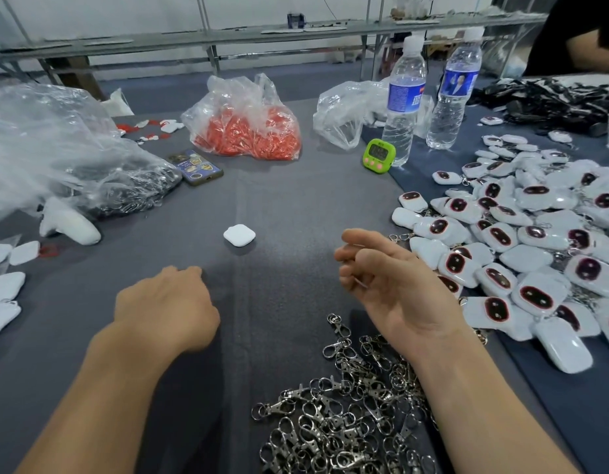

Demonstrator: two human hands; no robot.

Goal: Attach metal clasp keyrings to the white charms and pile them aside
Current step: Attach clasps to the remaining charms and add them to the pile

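Between pieces.
Left hand (166, 299): grip hidden, cannot tell.
Right hand (392, 285): loosely curled, contents unclear.
Next, likely: white charm (239, 235) ahead of both; clasp keyrings (347, 422) beneath right wrist.

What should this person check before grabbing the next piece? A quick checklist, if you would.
1. Lone white charm lies free mid-table: ok.
2. Metal clasps heaped beside the right hand: ok.
3. Right hand empty: cannot tell; something thin may glint between its fingers.
4. Left hand empty: cannot tell; its palm faces down.
5. Finished pile sits apart on the right: ok.
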